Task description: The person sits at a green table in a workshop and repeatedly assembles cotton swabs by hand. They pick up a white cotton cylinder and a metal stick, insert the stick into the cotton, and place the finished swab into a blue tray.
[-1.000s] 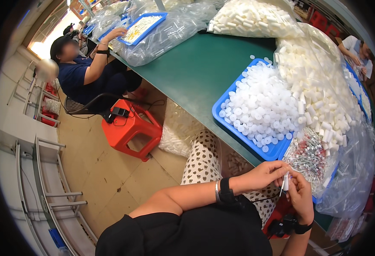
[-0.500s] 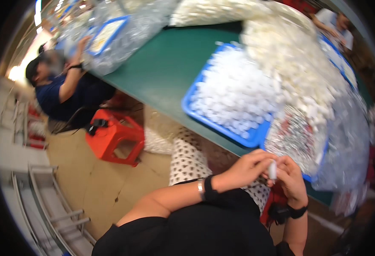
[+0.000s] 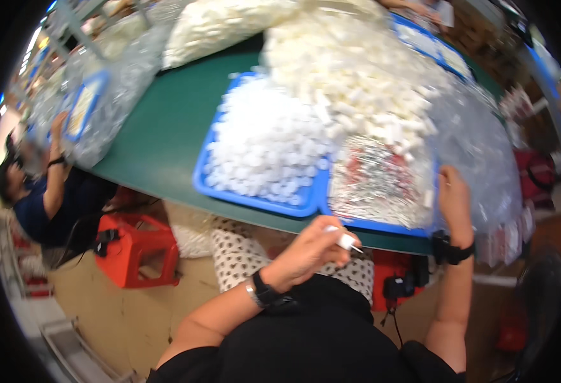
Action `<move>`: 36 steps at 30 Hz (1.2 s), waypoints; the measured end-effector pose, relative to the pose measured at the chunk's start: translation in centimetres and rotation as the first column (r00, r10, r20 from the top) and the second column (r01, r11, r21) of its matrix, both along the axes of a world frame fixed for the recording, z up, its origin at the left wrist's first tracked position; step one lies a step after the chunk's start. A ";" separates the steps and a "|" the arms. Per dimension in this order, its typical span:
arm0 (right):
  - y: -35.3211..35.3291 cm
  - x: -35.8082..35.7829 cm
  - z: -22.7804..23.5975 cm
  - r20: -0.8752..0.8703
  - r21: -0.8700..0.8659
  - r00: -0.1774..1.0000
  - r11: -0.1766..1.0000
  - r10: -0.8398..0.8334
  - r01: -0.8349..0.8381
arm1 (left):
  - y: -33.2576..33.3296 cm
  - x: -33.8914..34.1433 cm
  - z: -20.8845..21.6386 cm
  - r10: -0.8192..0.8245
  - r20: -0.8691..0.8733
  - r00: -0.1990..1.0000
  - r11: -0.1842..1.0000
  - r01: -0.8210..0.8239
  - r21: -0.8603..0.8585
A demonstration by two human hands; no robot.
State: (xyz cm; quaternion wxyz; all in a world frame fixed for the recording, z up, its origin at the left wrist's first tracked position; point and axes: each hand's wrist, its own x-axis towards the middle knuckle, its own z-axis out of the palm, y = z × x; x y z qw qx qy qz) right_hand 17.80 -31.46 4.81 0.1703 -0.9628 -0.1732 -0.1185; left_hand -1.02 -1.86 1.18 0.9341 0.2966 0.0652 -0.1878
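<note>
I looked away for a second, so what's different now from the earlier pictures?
The right hand let go of the white piece and moved off rightward, to the right edge of the metal-bits tray. The left hand holds the piece alone. The view swung right. The metal-bits tray and disc tray stayed put.

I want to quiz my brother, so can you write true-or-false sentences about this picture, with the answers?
1. The left hand holds a small white cylindrical piece. True.
2. The hands are touching. False: the right hand is apart, near a blue plastic tray of small silvery parts.
3. Small round white discs are heaped in a black tray. False: their rectangular plastic tray is blue.
4. A red plastic stool stands on the floor. True.
</note>
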 end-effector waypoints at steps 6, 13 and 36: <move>-5.9 8.0 -5.1 0.108 -0.453 0.994 0.890 -0.006 0.054 | -0.1 -0.2 -1.0 -0.054 -0.005 0.999 0.999 0.054 0.001; -6.9 10.5 -4.5 -0.016 -0.370 1.000 0.929 0.001 -0.007 | 0.2 0.0 -1.3 -0.028 0.031 0.999 1.000 0.028 -0.008; 12.5 -12.5 2.8 -0.159 0.389 0.760 0.748 0.630 -0.538 | 1.4 0.0 0.1 0.188 -0.010 0.982 0.982 -0.188 0.007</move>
